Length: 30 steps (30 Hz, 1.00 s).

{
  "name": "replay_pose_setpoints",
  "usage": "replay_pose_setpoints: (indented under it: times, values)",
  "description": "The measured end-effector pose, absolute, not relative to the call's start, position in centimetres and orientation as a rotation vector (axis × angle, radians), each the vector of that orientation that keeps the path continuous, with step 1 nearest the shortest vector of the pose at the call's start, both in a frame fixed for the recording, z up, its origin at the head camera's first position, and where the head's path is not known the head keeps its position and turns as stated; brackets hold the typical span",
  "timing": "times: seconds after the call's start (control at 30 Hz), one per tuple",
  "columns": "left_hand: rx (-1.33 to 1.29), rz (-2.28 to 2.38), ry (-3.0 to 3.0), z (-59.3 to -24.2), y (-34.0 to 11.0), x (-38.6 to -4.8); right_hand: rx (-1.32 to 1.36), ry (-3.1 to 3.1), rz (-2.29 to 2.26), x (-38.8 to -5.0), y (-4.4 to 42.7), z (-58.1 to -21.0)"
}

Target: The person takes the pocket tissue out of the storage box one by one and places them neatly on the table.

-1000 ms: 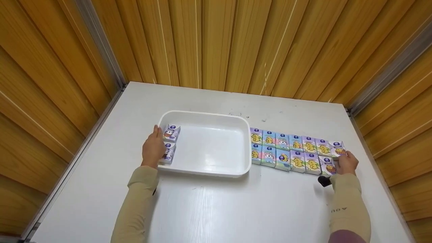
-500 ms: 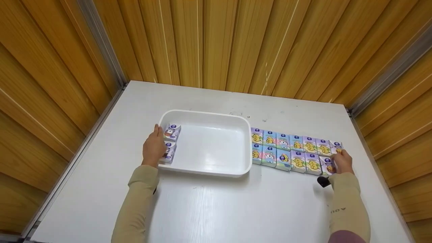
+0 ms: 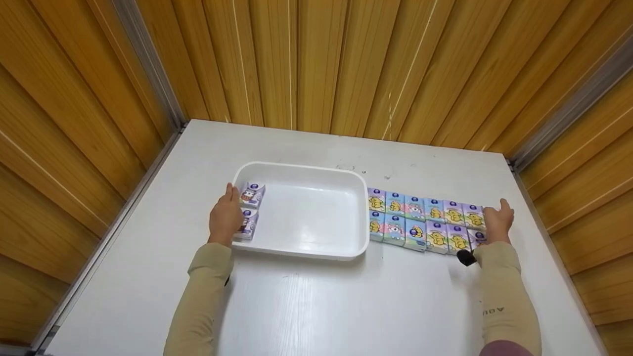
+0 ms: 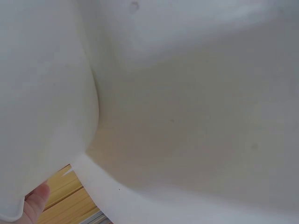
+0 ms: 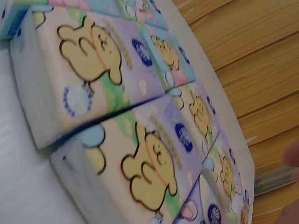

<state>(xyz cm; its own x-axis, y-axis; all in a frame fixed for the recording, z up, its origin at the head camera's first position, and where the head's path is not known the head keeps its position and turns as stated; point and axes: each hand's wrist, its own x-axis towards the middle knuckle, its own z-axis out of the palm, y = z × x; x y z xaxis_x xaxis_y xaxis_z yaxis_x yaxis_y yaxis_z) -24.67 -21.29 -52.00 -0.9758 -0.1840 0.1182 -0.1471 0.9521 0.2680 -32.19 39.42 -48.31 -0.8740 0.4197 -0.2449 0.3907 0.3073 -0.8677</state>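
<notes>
In the head view my left hand holds the left rim of a white rectangular plastic tray. One left fingertip shows past the tray rim in the left wrist view. Inside the tray, along its left wall, lie two purple tissue packs, the nearer one partly covered by this hand. My right hand is at the right end of two rows of cartoon tissue packs and covers the far row's last pack. In the right wrist view its blurred fingers appear at the right edge, beyond the packs.
The rows run rightward from the tray's right wall on a white table. Wooden-looking panels enclose the back and sides, with metal posts at the corners. A black object sits at the right cuff.
My right hand has shifted left and slightly away from me, from the end packs' right edge to over the far row's last pack. The left hand and tray stay put.
</notes>
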Motion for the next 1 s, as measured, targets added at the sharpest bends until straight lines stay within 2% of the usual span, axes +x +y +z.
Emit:
replay_pose_setpoints:
  times: [0.37, 0.73, 1.0]
  values:
    - [0.291, -0.441, -2.987, -51.9, -21.2, -24.8, -0.642, -2.407, 1.820, -32.9, 35.1, -45.3]
    - [0.244, -0.398, -2.900, -52.3, -21.2, -24.7, -0.345, -2.396, 1.871, -32.9, 29.2, -42.5]
    - [0.265, -0.401, -2.928, -52.1, -21.2, -24.7, -0.082, -2.337, 2.148, -32.3, 24.1, -40.9]
